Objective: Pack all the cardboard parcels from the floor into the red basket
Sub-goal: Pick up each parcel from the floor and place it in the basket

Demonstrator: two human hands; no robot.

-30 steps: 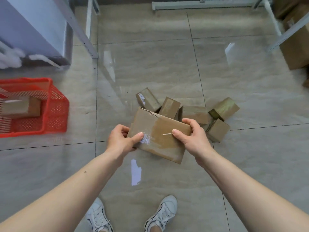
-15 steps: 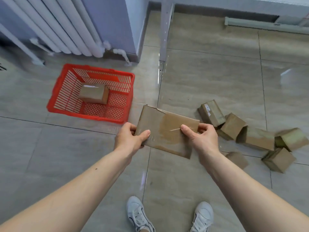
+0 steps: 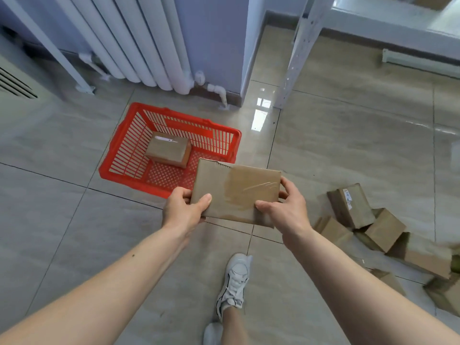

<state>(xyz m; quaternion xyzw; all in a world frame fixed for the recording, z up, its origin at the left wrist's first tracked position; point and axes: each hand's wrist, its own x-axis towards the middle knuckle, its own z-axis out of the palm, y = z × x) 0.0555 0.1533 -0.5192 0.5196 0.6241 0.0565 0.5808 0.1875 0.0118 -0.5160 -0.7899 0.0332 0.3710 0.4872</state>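
I hold a flat, taped cardboard parcel [image 3: 236,192] in the air between both hands. My left hand [image 3: 183,210] grips its left end and my right hand [image 3: 286,207] grips its right end. The parcel hangs just in front of the near right corner of the red basket [image 3: 129,148], which stands on the floor. One cardboard parcel [image 3: 168,149] lies inside the basket. Several more parcels [image 3: 373,227] lie in a heap on the floor to my right.
A white radiator [image 3: 129,41] and its pipes run along the wall behind the basket. A metal shelf leg [image 3: 296,53] stands to the basket's right, another leg [image 3: 49,48] to its left. My shoes [image 3: 234,280] are on the tiled floor below the parcel.
My view has turned left and I have stepped nearer the basket. The held parcel now sits close to the basket's near right corner; the heap has slid to the right edge.
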